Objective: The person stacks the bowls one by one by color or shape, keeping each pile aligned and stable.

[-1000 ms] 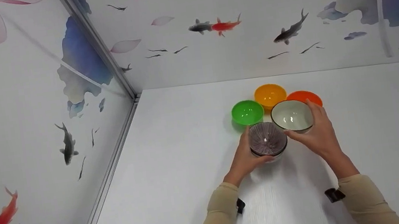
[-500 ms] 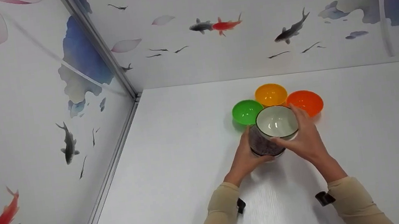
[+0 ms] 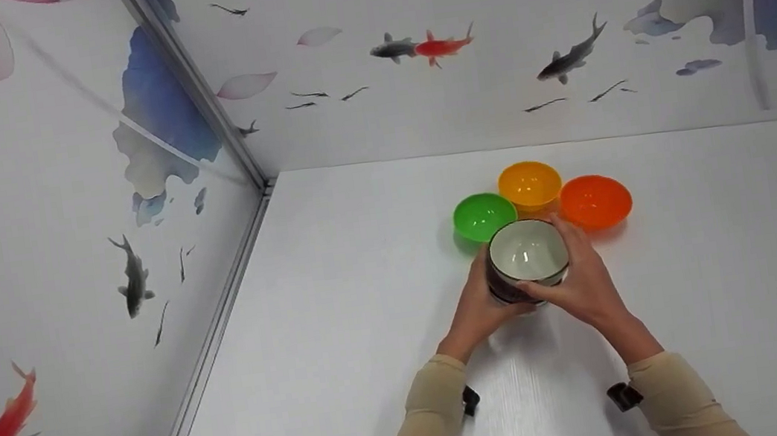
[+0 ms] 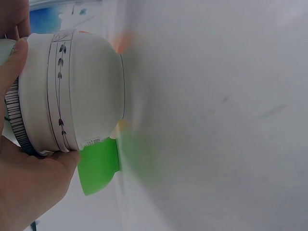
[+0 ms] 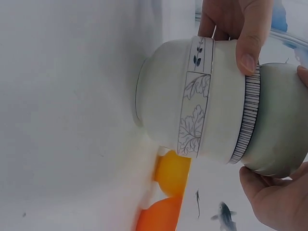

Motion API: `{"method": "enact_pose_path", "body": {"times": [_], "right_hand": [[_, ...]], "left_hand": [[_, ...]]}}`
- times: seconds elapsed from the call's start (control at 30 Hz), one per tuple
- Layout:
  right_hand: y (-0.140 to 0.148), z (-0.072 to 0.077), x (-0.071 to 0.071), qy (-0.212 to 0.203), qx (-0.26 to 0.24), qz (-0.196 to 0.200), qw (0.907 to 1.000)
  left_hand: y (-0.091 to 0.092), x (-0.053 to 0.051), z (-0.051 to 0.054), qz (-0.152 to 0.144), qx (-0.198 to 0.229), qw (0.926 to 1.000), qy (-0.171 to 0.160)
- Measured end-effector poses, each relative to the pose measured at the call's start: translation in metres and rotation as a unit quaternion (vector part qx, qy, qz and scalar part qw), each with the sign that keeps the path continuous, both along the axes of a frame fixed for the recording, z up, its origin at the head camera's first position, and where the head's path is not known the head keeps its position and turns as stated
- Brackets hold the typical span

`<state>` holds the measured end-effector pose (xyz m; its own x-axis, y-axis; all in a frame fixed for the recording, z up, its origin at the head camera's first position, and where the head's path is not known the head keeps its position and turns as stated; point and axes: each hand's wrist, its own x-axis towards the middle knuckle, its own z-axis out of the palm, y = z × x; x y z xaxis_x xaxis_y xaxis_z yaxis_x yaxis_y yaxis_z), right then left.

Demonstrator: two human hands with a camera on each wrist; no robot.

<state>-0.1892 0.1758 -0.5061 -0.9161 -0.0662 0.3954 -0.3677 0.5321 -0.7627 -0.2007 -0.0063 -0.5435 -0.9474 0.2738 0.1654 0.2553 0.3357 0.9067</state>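
In the head view, my left hand (image 3: 479,311) grips two stacked bowls from the left. The lower white bowl (image 4: 96,91) has a drawn leaf band and stands on the table. A bowl with a black-striped rim (image 5: 250,113) sits in it, its purple-grey inside now covered. My right hand (image 3: 589,285) holds a pale grey-green bowl (image 3: 528,252) with a dark rim, fingers on the far right side and thumb in front. That bowl is at the top of the stack, its lower part within the striped rim; whether it rests fully inside cannot be told.
Behind the stack stand a green bowl (image 3: 484,217), a yellow bowl (image 3: 530,186) and an orange bowl (image 3: 596,202), close together. The white table (image 3: 338,292) meets printed walls at the back and left.
My right hand has brought the pale bowl leftward and down, from beside the stack to over it. The orange bowl has come into full view. My left hand has stayed in place.
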Motion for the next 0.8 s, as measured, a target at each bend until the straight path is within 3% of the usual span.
{"method": "enact_pose_path", "body": {"times": [0.43, 0.8], "right_hand": [[-0.004, -0.016, -0.001, 0.004, 0.01, 0.004, 0.9999], [-0.008, -0.019, 0.001, -0.018, 0.008, 0.001, 0.9998]], "left_hand": [[0.001, 0.0, 0.001, 0.012, -0.014, 0.9997, -0.017], [-0.001, 0.001, 0.0, 0.014, -0.039, 0.9988, -0.024]]}}
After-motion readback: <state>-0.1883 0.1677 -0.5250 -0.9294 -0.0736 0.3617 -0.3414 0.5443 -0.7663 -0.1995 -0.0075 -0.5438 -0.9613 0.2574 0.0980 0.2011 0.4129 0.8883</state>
